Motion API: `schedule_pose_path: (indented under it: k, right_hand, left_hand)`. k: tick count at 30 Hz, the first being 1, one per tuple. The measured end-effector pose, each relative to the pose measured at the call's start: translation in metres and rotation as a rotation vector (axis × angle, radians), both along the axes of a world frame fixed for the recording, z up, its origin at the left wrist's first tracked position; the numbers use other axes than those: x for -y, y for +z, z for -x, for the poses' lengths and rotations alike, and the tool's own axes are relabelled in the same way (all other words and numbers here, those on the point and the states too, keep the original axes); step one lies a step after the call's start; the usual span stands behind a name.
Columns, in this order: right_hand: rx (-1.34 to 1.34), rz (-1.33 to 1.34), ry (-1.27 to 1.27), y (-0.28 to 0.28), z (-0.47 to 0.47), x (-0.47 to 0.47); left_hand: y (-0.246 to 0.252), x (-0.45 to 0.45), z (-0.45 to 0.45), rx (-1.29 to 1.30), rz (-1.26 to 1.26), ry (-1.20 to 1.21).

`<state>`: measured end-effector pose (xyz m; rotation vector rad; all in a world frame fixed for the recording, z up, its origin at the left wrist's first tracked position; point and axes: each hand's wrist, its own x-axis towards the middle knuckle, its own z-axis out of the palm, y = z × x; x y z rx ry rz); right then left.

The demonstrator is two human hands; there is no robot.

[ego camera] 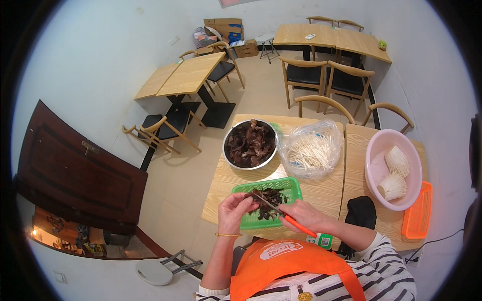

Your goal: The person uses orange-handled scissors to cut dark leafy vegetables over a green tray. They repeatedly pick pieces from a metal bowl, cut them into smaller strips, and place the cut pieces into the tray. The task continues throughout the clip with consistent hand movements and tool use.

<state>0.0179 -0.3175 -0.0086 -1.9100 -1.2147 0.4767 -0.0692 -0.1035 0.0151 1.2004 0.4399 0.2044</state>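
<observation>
My left hand (235, 210) pinches a piece of dark wood ear mushroom (251, 196) over the near left part of a green plastic basket (244, 224). In my right hand (303, 215) is a pair of scissors with orange handles (300, 225), its blades reaching left to that piece. Cut dark mushroom strips (272, 196) lie in the basket below. Behind it stands a metal bowl (234, 163) heaped with wood ear mushrooms (251, 145). To that bowl's right, a clear plastic bag (331, 135) lies spread around loose enoki mushrooms (310, 152).
A pink basin (371, 177) with two enoki bunches (395, 175) stands at right, beside an orange basket (425, 210). A black cloth item (360, 214) lies near my right forearm. A card with a printed code (324, 240) sits at the table's near edge. Wooden chairs (324, 103) stand behind.
</observation>
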Motion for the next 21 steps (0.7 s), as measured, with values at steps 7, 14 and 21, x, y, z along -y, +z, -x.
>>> schedule_pose_path:
  k: [7, 14, 21]
  right_hand:
    - [-0.082, 0.036, 0.014, 0.004, 0.001, 0.001]
    - [-0.094, 0.013, -0.011, -0.003, 0.004, -0.001]
    - [-0.126, 0.02, -0.048, -0.017, 0.001, 0.01]
  left_hand:
    - [-0.002, -0.001, 0.001, 0.041, -0.028, -0.049]
    - [-0.006, -0.004, 0.005, -0.042, -0.072, -0.128]
    - [-0.011, -0.008, 0.004, -0.049, 0.117, -0.035]
